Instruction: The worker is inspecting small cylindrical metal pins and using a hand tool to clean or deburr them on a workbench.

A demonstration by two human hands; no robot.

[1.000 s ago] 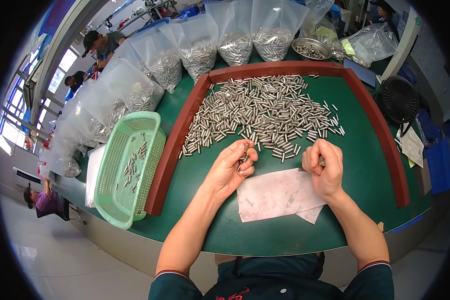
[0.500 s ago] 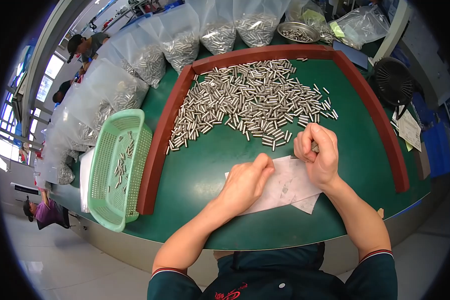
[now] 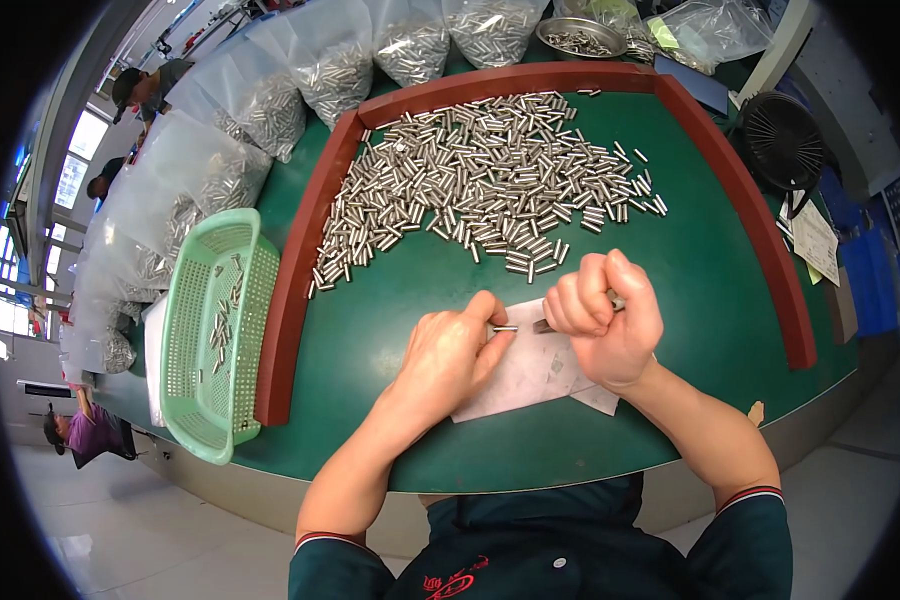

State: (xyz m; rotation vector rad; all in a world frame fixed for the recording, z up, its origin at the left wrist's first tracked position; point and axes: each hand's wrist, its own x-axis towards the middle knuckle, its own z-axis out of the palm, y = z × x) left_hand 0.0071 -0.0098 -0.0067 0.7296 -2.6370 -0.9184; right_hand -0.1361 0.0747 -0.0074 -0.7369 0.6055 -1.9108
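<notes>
My left hand (image 3: 448,350) is closed, pinching a short metal pin (image 3: 506,328) between thumb and forefinger. Facing it, my right hand (image 3: 610,318) is wrapped round a slim grey metal object (image 3: 542,326); one end sticks out toward the pin, and most of it is hidden in the fist, so its kind is unclear. A small gap separates the object from the pin. Beneath both hands lies a smudged white paper sheet (image 3: 530,378) on the green tabletop. Beyond them spreads a large heap of similar silvery pins (image 3: 480,175).
A dark red wooden rail (image 3: 315,250) borders the heap on three sides. Left of it stands a light green basket (image 3: 170,360) with several pins. Clear bags of pins (image 3: 335,85) line the back and left, beside a metal bowl (image 3: 610,48). A black fan (image 3: 782,140) sits at right.
My hands have turned, bringing the pin in the left and the grey object's end in the right into view. The left hand moved slightly left; the whole view shifted a little.
</notes>
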